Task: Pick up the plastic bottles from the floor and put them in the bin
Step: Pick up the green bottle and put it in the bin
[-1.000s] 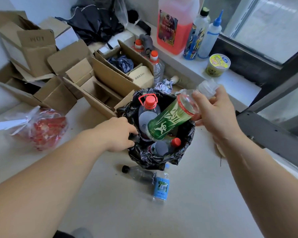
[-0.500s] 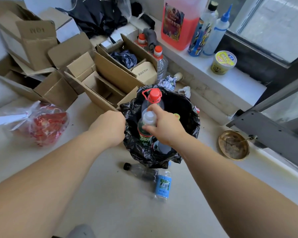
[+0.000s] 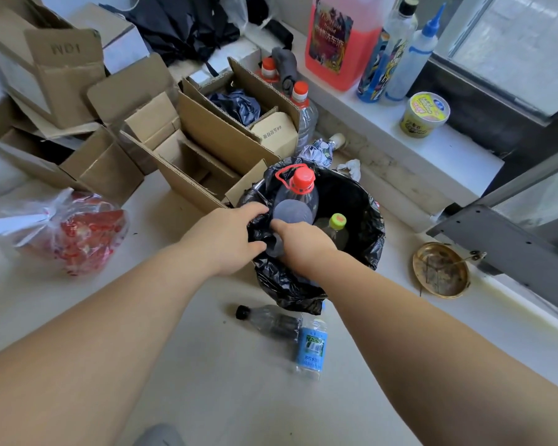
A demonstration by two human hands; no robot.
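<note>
The green bottle [image 3: 335, 227] now stands inside the bin [image 3: 366, 217], released; the right hand [image 3: 303, 243] has dropped toward seven o'clock.

Both my bare forearms reach forward and converge. My left hand [image 3: 229, 238] is curled, fingers pinching black liner at the bin's near-left rim. My right hand [image 3: 303, 244] sits just beside it, knuckles up, fingers hidden, its grip unclear.

— How many bottles are counted in the bin [image 3: 376, 226]?

— Two are seen: a red-capped bottle [image 3: 298, 196] and a green-capped bottle [image 3: 335, 227].

— And on the floor?

— Two are counted near the bin: a black-capped bottle [image 3: 268, 320] and a blue-labelled bottle [image 3: 311, 347]. Two hands, the left hand [image 3: 229, 239] and the right hand [image 3: 305, 244], are seen.
</note>
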